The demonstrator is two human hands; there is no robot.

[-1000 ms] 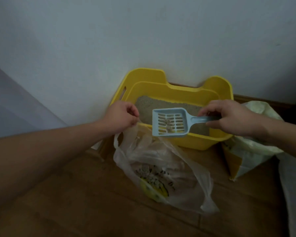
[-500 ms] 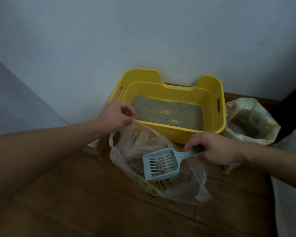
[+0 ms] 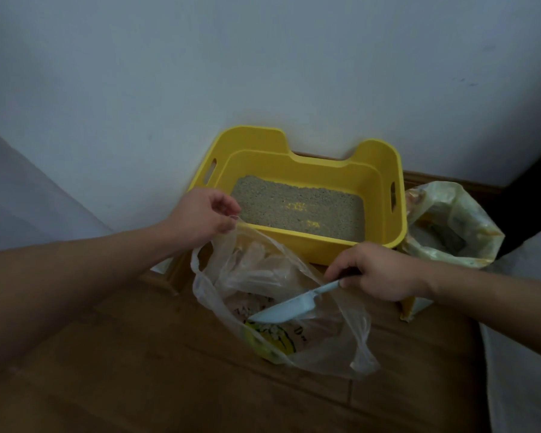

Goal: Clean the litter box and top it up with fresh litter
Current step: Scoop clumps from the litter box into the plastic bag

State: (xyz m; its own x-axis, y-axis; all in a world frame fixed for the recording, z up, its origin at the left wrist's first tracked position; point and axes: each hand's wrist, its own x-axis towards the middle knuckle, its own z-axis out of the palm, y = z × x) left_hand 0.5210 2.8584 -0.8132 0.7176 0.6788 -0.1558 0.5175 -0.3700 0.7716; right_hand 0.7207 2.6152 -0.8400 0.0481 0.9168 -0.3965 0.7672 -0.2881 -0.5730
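blue scoop [image 3: 286, 309] tips inside the plastic bag [image 3: 341, 339], right hand [image 3: 378, 271] gripping its handle, left hand [image 3: 203, 218] pinching the bag's rim; scooping looks underway, litter box [image 3: 384, 182] top-up not yet done.

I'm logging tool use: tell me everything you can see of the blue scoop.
The scoop is pale blue plastic: a broad pan and a slim handle. It is tipped on edge, pan low in the mouth of the clear plastic bag, handle rising to the right. The right hand grips the handle. Its contents cannot be seen.

scoop [image 3: 283, 309] in bag [image 3: 322, 348], before box [image 3: 384, 189]
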